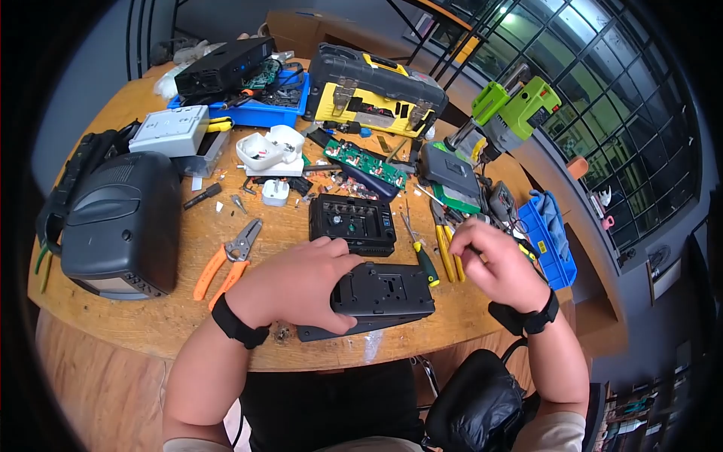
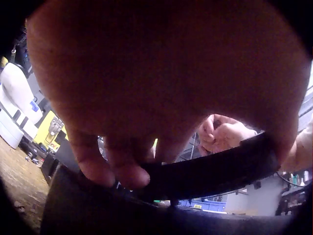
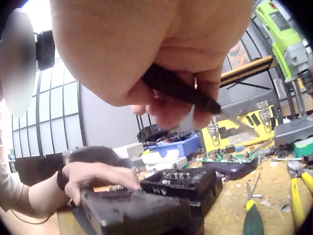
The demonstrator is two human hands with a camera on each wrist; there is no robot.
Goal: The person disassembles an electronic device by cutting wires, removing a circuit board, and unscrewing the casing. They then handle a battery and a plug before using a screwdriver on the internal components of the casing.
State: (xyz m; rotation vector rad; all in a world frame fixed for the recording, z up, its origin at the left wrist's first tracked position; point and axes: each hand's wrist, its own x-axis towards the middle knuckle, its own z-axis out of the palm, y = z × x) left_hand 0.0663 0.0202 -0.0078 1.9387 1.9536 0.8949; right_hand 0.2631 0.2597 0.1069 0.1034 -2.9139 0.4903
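A black plastic device (image 1: 392, 292) lies at the table's near edge. Across its left end my left hand (image 1: 294, 285) grips it, thumb on the near side; in the left wrist view that hand (image 2: 151, 73) has its fingers curled over the dark casing (image 2: 215, 171). My right hand (image 1: 497, 264) is raised off the table, right of the device. The right wrist view shows this hand (image 3: 151, 54) curled round a black-handled tool (image 3: 181, 90) with a thin, blurred metal tip; the head view hides the tool. Just behind the device sits an open black housing (image 1: 352, 224).
Orange-handled cutters (image 1: 226, 264) lie left, a green screwdriver (image 1: 426, 264) and yellow-handled pliers (image 1: 444, 245) right. Behind are a green circuit board (image 1: 365, 163), white plastic parts (image 1: 271, 149) and a yellow-black toolbox (image 1: 376, 94). A large black device (image 1: 124, 218) stands at far left.
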